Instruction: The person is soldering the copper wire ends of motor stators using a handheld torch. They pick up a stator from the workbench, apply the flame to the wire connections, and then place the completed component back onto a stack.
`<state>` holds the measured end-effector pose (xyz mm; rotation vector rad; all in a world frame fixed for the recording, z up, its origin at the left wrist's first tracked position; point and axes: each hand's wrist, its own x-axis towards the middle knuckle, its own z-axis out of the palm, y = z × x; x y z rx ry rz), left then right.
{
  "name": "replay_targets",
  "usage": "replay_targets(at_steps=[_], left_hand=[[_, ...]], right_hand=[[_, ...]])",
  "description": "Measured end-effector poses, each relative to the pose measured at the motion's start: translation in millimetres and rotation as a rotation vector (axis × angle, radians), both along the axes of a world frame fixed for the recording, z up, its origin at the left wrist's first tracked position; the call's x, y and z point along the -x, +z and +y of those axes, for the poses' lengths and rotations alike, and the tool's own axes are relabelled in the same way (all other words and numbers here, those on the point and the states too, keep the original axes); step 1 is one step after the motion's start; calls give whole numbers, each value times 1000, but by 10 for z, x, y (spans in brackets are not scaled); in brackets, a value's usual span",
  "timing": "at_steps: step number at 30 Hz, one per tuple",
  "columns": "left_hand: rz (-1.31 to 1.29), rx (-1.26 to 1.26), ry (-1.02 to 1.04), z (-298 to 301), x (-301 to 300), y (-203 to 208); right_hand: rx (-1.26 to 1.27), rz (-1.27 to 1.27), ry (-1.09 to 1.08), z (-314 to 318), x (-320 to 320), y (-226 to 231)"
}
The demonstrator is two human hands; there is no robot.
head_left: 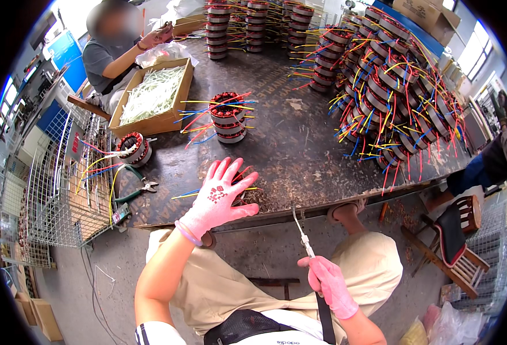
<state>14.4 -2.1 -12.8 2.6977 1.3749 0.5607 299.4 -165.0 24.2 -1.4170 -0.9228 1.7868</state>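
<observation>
My left hand, in a pink glove, is spread wide at the table's near edge. It covers most of a motor stator, whose windings and a few blue and yellow wires show around the fingers; whether the palm presses on it I cannot tell. My right hand, also pink-gloved, is closed around a slim hook tool with a pale handle and a thin metal shaft pointing up to the table edge. Beyond the left hand stands a short stack of stators with red, blue and yellow leads.
Green-handled cutters lie near a single stator at left. A box of white sleeves is behind them, beside a seated person. Piled stators fill the table's right. Wire cages stand left; a wooden stool stands right.
</observation>
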Motion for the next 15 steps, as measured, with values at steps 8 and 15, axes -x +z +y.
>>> replay_targets(at_steps=[8,15], left_hand=[[-23,7,70,40,98,21],[-320,54,87,417,136,84]], right_hand=[[-14,-12,5,-33,-6,-74],[10,50,-29,-34,-44,-36]])
